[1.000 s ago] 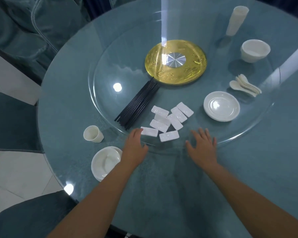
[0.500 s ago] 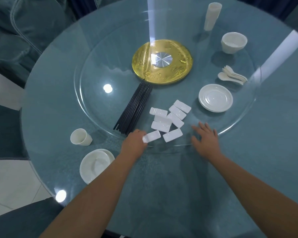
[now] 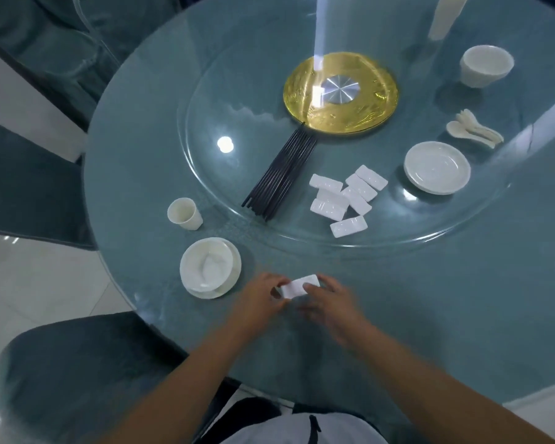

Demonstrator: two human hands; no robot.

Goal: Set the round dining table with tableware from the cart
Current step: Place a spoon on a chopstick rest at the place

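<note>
A white rectangular chopstick rest [image 3: 298, 286] is at the near edge of the round glass table [image 3: 430, 299], held between both hands. My left hand [image 3: 259, 299] pinches its left end and my right hand [image 3: 329, 299] pinches its right end. Just to the left stands a white bowl on a plate [image 3: 209, 271], with a small white cup [image 3: 185, 214] behind it. On the glass turntable [image 3: 225, 174] lie several more white rests [image 3: 343, 197] and a bundle of black chopsticks [image 3: 281, 176].
A gold disc [image 3: 340, 92] marks the turntable's centre. At the right stand a stack of plates [image 3: 436, 166], white spoons [image 3: 474, 131], a bowl [image 3: 486, 65] and a tall stack of cups [image 3: 444, 17]. Teal chairs [image 3: 77, 373] ring the table at left and near left.
My left hand took one rest from the pile and drew it back to the table's near edge. My right hand left the turntable rim and joined it on the rest.
</note>
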